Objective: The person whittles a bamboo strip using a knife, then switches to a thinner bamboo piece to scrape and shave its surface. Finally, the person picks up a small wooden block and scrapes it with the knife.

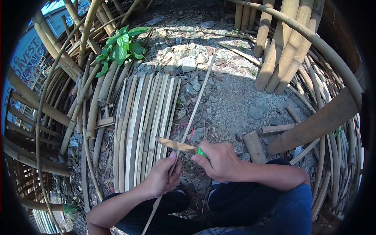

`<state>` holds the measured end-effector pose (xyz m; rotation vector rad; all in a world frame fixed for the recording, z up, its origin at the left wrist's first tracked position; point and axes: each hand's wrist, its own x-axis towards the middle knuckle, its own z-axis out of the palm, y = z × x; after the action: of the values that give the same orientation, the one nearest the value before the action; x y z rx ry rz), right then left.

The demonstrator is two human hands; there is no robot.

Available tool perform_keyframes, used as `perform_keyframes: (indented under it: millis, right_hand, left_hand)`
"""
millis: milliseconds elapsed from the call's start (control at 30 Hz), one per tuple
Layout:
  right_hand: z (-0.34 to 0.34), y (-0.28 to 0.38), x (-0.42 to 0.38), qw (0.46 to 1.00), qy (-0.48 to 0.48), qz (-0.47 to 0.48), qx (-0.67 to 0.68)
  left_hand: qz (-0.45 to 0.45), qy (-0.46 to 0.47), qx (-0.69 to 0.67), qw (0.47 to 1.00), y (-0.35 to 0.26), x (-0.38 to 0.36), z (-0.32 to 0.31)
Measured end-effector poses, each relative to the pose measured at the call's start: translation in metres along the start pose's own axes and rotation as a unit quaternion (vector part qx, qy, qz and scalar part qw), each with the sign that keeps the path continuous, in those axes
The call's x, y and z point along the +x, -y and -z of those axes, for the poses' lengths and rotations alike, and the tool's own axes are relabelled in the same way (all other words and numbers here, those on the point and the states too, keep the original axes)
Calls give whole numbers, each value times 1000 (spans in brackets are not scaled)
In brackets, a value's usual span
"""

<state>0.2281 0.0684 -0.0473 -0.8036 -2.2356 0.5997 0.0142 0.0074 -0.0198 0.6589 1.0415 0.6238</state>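
Note:
My right hand (219,159) is closed around the green handle (201,152) of a knife. Its broad blade (175,145) points left and lies across a long, thin bamboo strip (199,98). Just below the blade, my left hand (164,175) grips this strip, with the thumb up near the blade's lower edge. The strip runs from the upper middle of the view down past my left hand to the bottom edge. Beyond my left hand, a row of split bamboo slats (143,121) lies side by side on the ground.
Bamboo poles (92,113) and a green leafy plant (122,45) are at the left. Thick poles (288,47) stand at the upper right. A large slanting pole (313,121) and a short bamboo piece (255,147) are at the right. Stones (188,62) lie ahead.

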Motion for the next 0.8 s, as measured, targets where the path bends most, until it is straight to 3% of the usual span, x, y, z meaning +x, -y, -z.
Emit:
perform_keyframes:
  millis: [100, 467, 567, 633, 733, 800]
  right_hand:
    - [-10, 11, 0, 998, -4, 30, -55]
    - [-11, -15, 15, 967, -61, 162, -187]
    - [0, -29, 21, 968, -80, 132, -200]
    - [19, -61, 28, 954, -120, 42, -271]
    - [9, -55, 17, 965, -78, -21, -250]
    - [1, -35, 13, 976, -71, 8, -207]
  left_hand:
    - [-12, -40, 18, 999, 6, 4, 3]
    - [-9, -23, -13, 1000, 3, -4, -2]
    - [-15, -27, 3, 1000, 7, -9, 1]
    - [-18, -25, 5, 1000, 5, -13, 3]
    - [50, -23, -33, 998, 3, -14, -2]
    - [48, -53, -26, 997, 5, -10, -2]
